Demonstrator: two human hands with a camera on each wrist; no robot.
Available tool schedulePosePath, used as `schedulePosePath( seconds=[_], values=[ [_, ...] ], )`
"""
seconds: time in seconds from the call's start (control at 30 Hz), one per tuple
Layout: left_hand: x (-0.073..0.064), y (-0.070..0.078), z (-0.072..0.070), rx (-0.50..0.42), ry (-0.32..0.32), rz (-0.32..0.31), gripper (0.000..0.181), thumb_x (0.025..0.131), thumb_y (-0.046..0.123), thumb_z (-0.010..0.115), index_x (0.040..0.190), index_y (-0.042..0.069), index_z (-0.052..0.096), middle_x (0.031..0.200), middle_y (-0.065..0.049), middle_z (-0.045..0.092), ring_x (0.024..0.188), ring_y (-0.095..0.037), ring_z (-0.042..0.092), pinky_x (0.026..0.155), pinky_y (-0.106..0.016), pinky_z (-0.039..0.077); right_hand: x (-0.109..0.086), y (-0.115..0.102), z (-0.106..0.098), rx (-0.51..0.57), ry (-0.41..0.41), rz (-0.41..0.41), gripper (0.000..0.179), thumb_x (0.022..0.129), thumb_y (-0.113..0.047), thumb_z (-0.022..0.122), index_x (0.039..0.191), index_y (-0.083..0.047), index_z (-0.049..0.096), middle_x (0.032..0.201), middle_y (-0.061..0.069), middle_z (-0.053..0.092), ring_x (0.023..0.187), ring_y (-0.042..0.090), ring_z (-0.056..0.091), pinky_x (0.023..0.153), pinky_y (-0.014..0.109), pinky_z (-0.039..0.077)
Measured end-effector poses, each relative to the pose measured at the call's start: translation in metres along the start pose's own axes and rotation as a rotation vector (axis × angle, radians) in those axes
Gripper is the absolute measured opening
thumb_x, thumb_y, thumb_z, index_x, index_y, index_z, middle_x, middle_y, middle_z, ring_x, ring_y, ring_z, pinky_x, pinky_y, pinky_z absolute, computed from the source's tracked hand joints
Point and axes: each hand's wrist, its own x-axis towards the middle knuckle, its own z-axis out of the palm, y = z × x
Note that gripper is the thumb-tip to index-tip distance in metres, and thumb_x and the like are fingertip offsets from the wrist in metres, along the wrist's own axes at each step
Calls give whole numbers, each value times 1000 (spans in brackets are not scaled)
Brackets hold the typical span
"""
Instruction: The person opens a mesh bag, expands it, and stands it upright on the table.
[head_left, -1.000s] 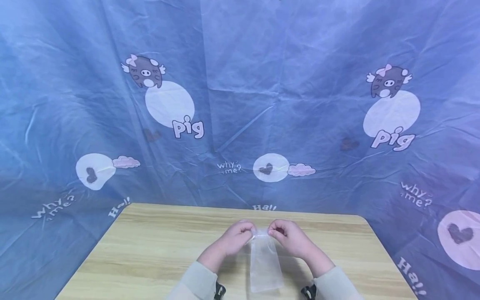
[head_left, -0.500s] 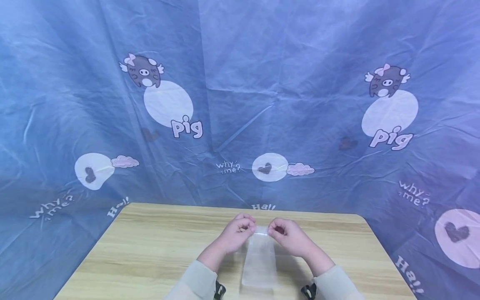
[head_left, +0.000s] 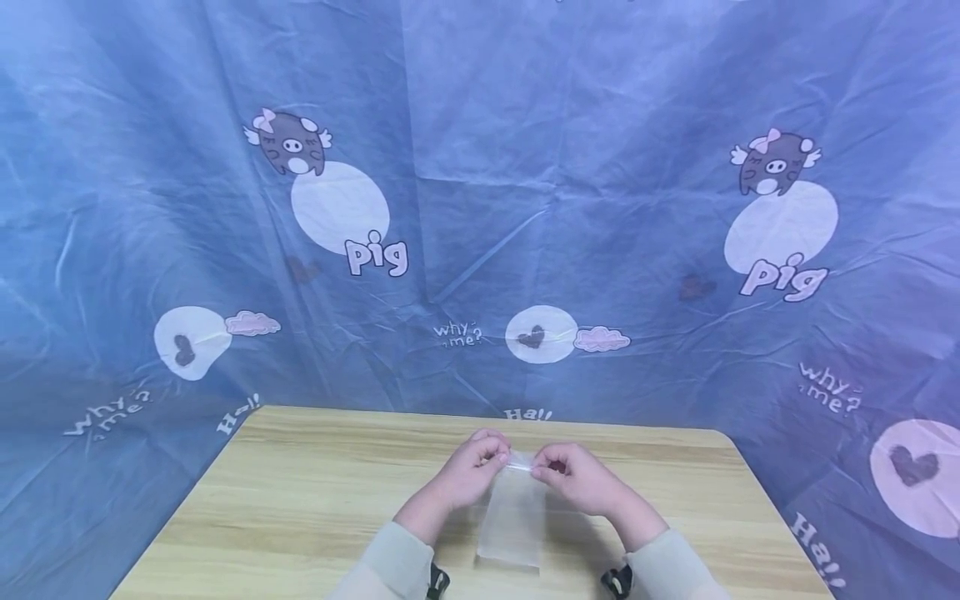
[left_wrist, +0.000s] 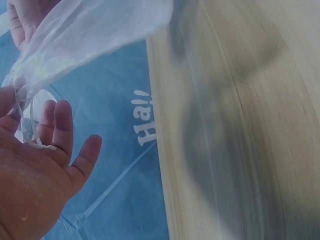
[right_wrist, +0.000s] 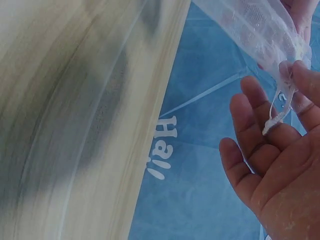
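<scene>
A sheer white drawstring pouch (head_left: pixel 516 518) hangs between my two hands, its bottom end toward me over the table. With thumb and forefinger, my left hand (head_left: pixel 467 472) pinches one side of its gathered top. The opposite side is pinched by my right hand (head_left: pixel 581 477). In the left wrist view, a white cord end (left_wrist: pixel 40 145) lies across the left fingers, below the pouch's mesh cloth. Another knotted cord end (right_wrist: pixel 272 121) dangles by the right fingers in the right wrist view. The other fingers of both hands are loosely bent. I cannot see anything inside the pouch.
A wood-grain table (head_left: pixel 300 492) lies beneath the hands. Blue printed cloth (head_left: pixel 480 167) hangs behind it and along both sides. Black wrist straps (head_left: pixel 617 582) show below the pale sleeves (head_left: pixel 663 567).
The lower end of the pouch has swung leftward. My right hand has shifted slightly left, closer to the left hand. Both hands keep their pinch on the top.
</scene>
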Motion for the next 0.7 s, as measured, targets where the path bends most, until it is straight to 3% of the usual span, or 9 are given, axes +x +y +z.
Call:
schedulePosePath(
  seconds=[0.23,0.7],
  values=[
    [0,-3,-1,54,18,9,25,109,15,54,89,3,63,124,-5,61,123,-30,58,105,-51,50,0,0,-2,-66,7,-2,14,102,-12,68,92,-3,70,79,-6,59,72,6,51,65,26,47],
    [-1,-6,-3,140,22,10,23,109,17,54,88,12,63,126,-4,59,123,-29,59,106,-53,50,1,-3,-4,-152,-1,-25,12,101,-15,69,88,-13,68,84,-10,64,80,8,59,74,30,53]
  ],
)
